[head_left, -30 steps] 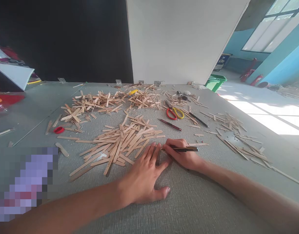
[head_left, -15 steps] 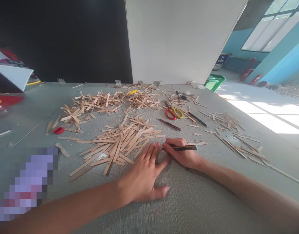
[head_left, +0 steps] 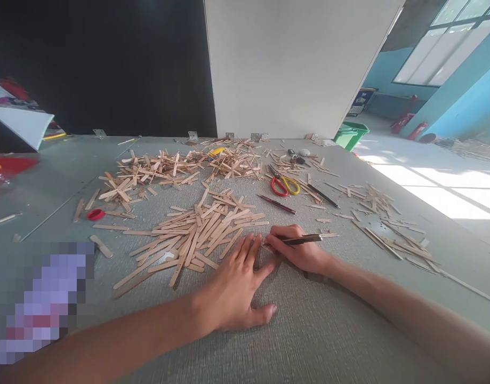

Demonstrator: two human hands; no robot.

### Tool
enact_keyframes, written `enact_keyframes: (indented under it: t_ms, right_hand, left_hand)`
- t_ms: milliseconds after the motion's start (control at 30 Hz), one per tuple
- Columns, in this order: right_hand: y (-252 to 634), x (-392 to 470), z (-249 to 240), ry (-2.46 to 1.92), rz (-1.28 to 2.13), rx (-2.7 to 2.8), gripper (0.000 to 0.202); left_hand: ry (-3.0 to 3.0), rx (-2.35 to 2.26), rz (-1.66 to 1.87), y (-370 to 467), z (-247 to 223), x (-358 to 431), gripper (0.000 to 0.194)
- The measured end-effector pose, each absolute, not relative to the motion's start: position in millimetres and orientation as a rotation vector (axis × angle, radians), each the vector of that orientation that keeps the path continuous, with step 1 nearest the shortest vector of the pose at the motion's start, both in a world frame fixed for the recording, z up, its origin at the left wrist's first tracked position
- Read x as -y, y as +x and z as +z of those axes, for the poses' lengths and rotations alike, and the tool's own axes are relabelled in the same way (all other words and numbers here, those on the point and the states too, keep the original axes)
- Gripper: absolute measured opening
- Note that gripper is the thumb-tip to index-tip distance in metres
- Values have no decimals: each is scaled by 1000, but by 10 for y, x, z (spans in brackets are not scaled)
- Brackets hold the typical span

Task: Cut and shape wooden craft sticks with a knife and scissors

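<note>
My left hand [head_left: 239, 285] lies flat on the grey table [head_left: 308, 330], fingers stretched out and thumb apart. Close to its fingertips, my right hand [head_left: 298, 253] is closed around a dark pen [head_left: 304, 239]. The pen slants, with its back end pointing right and its tip down by the left fingers. Whatever lies under the tip is mostly hidden by my hands. A loose heap of flat wooden craft sticks [head_left: 197, 232] spreads just beyond and to the left of my left hand.
Red-and-yellow-handled scissors [head_left: 283, 185], a dark red pen [head_left: 275, 204] and a black pen [head_left: 323, 196] lie beyond my hands. More stick piles [head_left: 160, 168] line the back. Split strips [head_left: 392, 245] lie right. A red ring [head_left: 95, 214] sits left. Upright panels [head_left: 292, 69] stand behind.
The back end of the pen has tipped up slightly in my right hand, which has shifted a little. My left hand stays in place.
</note>
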State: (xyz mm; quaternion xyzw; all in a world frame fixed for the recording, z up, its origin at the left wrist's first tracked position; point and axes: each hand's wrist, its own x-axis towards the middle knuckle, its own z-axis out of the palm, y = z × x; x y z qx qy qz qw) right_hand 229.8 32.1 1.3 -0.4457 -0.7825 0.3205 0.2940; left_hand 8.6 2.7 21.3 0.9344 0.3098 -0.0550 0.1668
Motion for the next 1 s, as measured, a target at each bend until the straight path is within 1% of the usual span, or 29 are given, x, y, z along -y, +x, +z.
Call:
enact_keyframes:
  t_ms: [200,433,633,1000]
  right_hand:
    - [2293,-313,32,-1189,832,2122,40]
    - [2294,-313,7,-1146,844,2122,42]
    - [2297,-291,33,-1123,831,2128,41]
    - [2319,-282,19,-1122,828,2138,41]
  left_hand:
    - [2661,-869,-131,78,199,-35,94]
    - [2642,-893,-186,97,229,-24,89]
    - [2667,-871,-145,88,223,-28,86]
    - [2723,-891,-144,95,168,-3,93]
